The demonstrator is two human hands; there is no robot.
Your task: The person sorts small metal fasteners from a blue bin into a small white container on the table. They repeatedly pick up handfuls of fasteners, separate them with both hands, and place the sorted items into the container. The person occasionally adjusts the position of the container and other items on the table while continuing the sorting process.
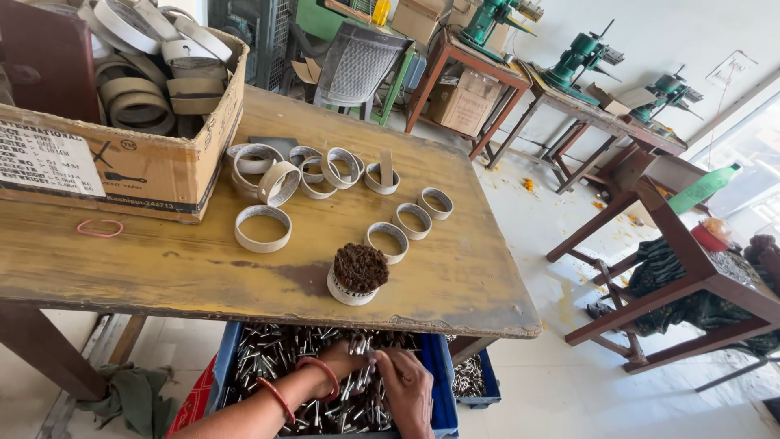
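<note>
The worn wooden worktable (162, 268) stands above and beyond the fingers, its front edge overhanging the crate so that filled work can be lifted straight up onto it. At its far left corner, well apart from the hands, an open cardboard box (122, 167) stores spare card rings within arm's reach. Directly beneath the fingers sits the blue plastic crate (443, 382), holding loose small metal tubes (276, 354) in bulk so either hand can gather them without moving. Above the fingers on the tabletop, empty card rings (262, 228) lie open side up, ready for filling; nearest the table edge stands one ring packed with upright tubes (357, 275). The left hand (337, 362) and the right hand (406, 390) meet over the crate, fingers curled and pinching a small bunch of tubes (363, 358) between them, apparently squaring it up. Both left-wrist bangles sit clear of the work.
</note>
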